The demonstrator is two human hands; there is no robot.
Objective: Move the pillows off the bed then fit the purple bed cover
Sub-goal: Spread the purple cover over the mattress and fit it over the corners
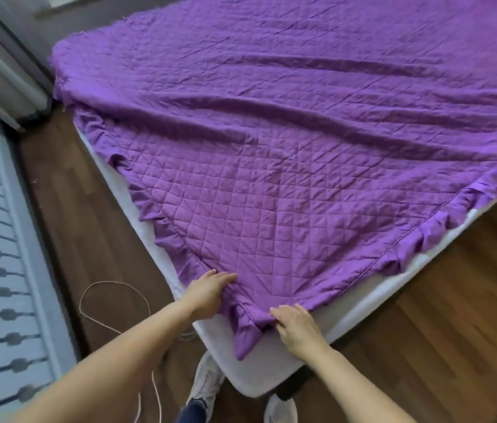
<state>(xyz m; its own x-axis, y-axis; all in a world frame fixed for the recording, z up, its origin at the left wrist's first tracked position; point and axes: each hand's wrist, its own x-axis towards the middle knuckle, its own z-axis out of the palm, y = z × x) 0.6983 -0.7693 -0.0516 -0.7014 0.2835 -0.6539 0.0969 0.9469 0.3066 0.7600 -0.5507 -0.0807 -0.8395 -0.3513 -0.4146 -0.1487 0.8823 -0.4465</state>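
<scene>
Because the purple quilted bed cover (271, 154) looked limp and light, I favoured its ruffled hem (245, 335) at the mattress (274, 361) corner. My left hand (207, 293) pressed it, fingers together; my right hand (297, 329) pinched that hem.

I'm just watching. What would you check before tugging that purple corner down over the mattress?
1. Pillows off: ok, none on the visible part of the cover.
2. Hold on the corner: right hand pinches the edge, ok; left hand lies on the frill, grip cannot tell.
3. Corner fitted: not ok, the mattress corner is bare.
4. Cover smooth: not ok, long folds cross the middle.
5. Footing: not ok, a cable loops by the shoe.
6. Far corners fitted: cannot tell.
</scene>
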